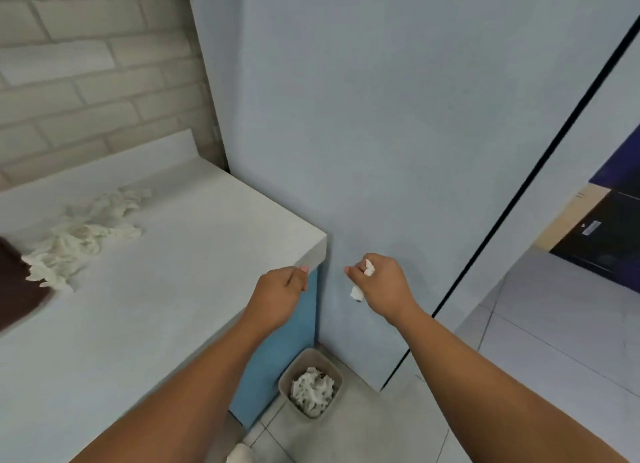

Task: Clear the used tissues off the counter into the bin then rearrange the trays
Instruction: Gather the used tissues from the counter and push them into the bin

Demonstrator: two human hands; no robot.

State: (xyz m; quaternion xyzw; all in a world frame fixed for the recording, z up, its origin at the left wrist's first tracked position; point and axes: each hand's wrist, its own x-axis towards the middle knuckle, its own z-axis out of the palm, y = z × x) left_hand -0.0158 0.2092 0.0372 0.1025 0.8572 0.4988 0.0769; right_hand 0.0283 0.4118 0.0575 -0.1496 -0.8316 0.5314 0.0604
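A heap of crumpled white tissues lies on the pale counter toward its back left. My right hand hangs past the counter's corner, above the floor, and grips a small white tissue that pokes out above and below the fingers. My left hand hovers at the counter's front corner with fingers curled and nothing visible in it. Down on the floor stands a beige bin holding crumpled tissues, below and between both hands.
A dark brown tray edge shows at the far left of the counter, touching the tissue heap. A grey-blue wall panel rises right behind the hands. Blue cabinet side is under the counter. Tiled floor opens to the right.
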